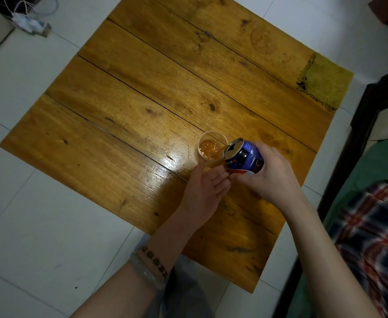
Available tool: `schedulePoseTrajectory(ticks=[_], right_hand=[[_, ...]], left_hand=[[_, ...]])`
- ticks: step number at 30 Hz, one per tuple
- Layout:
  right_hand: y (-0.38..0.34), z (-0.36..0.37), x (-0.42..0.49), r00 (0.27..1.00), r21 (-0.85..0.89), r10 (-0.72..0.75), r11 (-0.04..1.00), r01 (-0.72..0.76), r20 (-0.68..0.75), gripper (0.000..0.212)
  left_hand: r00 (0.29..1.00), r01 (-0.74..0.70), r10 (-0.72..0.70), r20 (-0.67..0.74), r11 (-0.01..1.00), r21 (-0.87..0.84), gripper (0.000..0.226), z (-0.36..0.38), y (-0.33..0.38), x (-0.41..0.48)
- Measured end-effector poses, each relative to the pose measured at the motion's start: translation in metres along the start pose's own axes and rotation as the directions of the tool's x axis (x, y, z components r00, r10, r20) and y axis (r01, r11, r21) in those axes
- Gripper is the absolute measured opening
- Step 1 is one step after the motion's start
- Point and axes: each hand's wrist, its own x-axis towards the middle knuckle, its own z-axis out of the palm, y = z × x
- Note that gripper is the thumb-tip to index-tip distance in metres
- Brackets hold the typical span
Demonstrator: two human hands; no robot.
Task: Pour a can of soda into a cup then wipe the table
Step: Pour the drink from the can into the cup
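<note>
On the left, white floor tiles (28,203) are seen, with a tangle of cables (25,17) in the far corner. A wooden table (142,99) of broad planks fills the middle. A bead bracelet (154,259) and a pale bangle (142,271) are worn on the left forearm. The left hand (205,189) is held at the near side of the cup (212,149), thumb laid against its wall and fingers loosely curled toward the can; whether the cup is fully gripped cannot be told. The clear cup stands upright on the table with amber soda and bubbles in its bottom. Just right of it, the blue can (244,157) is held tilted, its opened top turned toward the cup's rim. The can is gripped around its lower body by the right hand (268,173). A yellow cloth (323,81) lies flat on the far right corner of the table, well apart from the cup. A plaid fabric (376,226) is seen at the right edge.
</note>
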Motion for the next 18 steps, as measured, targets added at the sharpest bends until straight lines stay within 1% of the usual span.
schedulePoseTrajectory(ticks=[7, 15, 18], right_hand=[[0.0006, -0.0002, 0.0005, 1.0, -0.004, 0.0, 1.0, 0.0, 0.002, 0.085], [-0.0003, -0.0019, -0.0004, 1.0, 0.003, -0.011, 1.0, 0.011, 0.001, 0.078], [-0.0006, -0.0021, 0.0, 1.0, -0.008, -0.009, 1.0, 0.009, 0.003, 0.078]], left_hand=[[1.0, 0.006, -0.006, 0.003, 1.0, -0.006, 0.057, 0.0004, -0.0001, -0.0003], [1.0, -0.003, 0.003, 0.008, 1.0, 0.002, 0.056, 0.0004, -0.0003, -0.0008], [1.0, -0.006, 0.006, 0.02, 1.0, 0.009, 0.056, 0.0006, 0.0001, -0.0019]])
